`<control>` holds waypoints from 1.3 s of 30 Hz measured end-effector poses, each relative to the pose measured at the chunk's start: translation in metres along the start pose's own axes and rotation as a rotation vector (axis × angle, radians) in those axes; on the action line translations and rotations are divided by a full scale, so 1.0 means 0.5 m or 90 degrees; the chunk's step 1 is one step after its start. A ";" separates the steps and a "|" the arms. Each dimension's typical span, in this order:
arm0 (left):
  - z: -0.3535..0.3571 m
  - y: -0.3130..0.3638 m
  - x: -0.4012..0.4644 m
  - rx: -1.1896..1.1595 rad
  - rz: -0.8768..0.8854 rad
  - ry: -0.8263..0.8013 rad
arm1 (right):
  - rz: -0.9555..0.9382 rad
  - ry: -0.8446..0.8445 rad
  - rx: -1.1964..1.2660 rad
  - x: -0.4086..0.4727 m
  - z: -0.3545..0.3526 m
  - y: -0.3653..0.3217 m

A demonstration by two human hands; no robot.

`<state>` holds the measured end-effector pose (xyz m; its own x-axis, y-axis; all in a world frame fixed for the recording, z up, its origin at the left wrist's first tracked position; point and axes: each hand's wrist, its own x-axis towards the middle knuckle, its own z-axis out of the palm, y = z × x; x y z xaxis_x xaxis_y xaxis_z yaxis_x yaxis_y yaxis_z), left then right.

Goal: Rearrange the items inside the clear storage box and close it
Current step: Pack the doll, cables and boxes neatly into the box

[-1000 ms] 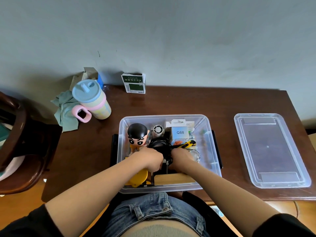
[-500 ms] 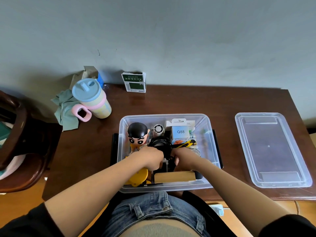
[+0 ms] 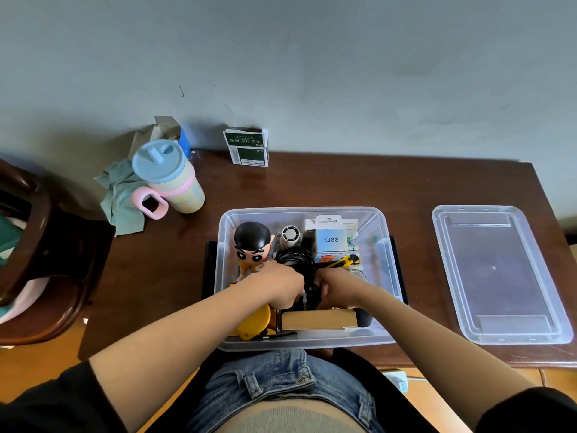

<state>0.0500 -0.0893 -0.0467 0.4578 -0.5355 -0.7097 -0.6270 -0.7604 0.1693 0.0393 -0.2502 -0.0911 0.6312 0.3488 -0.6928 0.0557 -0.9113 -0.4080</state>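
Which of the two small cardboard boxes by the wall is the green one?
The green box standing alone, right of the cup; the other box, behind the cup, is brown and blue.

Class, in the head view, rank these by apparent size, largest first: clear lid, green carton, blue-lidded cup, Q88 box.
1. clear lid
2. blue-lidded cup
3. green carton
4. Q88 box, though only part of it shows

**Hands barely budge in the box**

Not much happening tbh. The right hand (image 3: 338,284) slides a touch toward the near side of the clear storage box (image 3: 392,270), and more of the wooden block (image 3: 318,319) shows now. Left hand (image 3: 278,284) shifts only slightly on the black cable coil (image 3: 295,260).
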 end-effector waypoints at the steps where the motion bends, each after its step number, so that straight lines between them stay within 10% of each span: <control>1: -0.002 0.001 -0.001 0.006 0.001 -0.007 | -0.001 0.006 -0.004 -0.001 -0.001 -0.001; 12: -0.002 0.004 0.008 -0.001 -0.014 -0.052 | 0.031 0.035 -0.034 -0.005 0.015 -0.021; 17: 0.026 -0.022 0.012 -0.089 0.004 -0.075 | 0.115 0.208 -0.096 -0.025 -0.022 0.005; 28: 0.034 -0.016 0.006 -0.095 0.003 -0.055 | 0.107 0.179 -0.403 -0.029 -0.027 -0.011; 39: 0.028 -0.008 -0.006 -0.129 -0.018 -0.036 | 0.204 0.186 -0.391 -0.066 -0.074 -0.030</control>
<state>0.0422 -0.0794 -0.0550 0.4339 -0.4955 -0.7524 -0.4716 -0.8365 0.2790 0.0461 -0.2562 -0.0400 0.8642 0.0512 -0.5006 0.2019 -0.9465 0.2519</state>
